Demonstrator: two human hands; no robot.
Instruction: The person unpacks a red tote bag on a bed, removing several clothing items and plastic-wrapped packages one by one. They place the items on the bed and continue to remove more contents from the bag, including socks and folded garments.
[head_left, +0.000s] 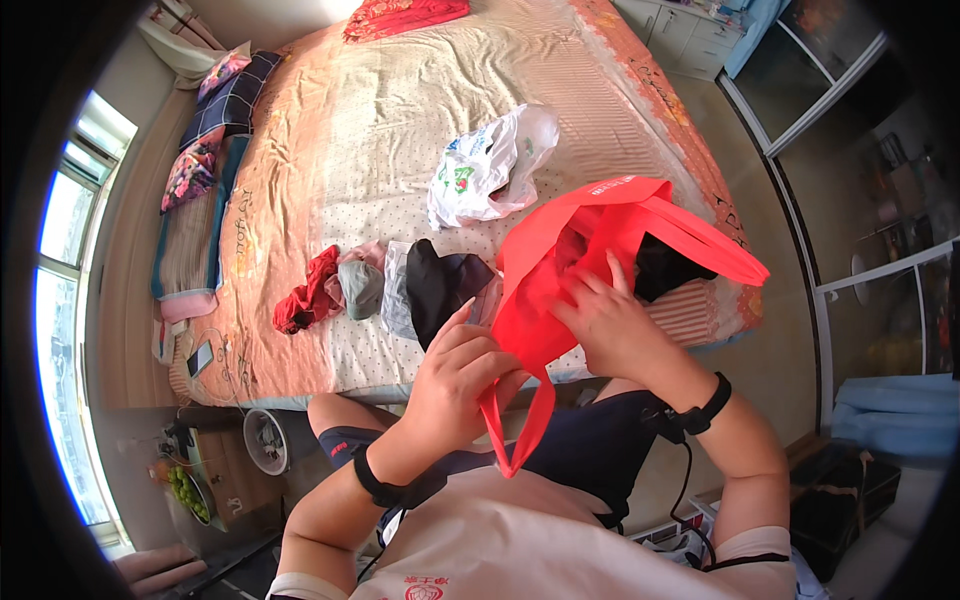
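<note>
My left hand (465, 371) grips the near rim of a red non-woven tote bag (536, 330) close to one strap, which hangs in a loop below my fingers. At the mouth of the bag is my right hand (611, 326), its fingers spread and slightly blurred over the red fabric, with no held thing visible. The bag lies tilted on the bed's front edge, its other strap stretching right. Its contents are mostly hidden. A black cloth item (435, 289) lies left of the bag, and another black item (667, 270) shows beneath the right strap.
On the bed (390, 142) lie a white plastic bag (487, 165), a grey cap (361, 289), red clothing (311, 292), and a smartphone (200, 359). A white bin (266, 442) stands on the floor at left. Sliding glass doors (847, 172) run along the right.
</note>
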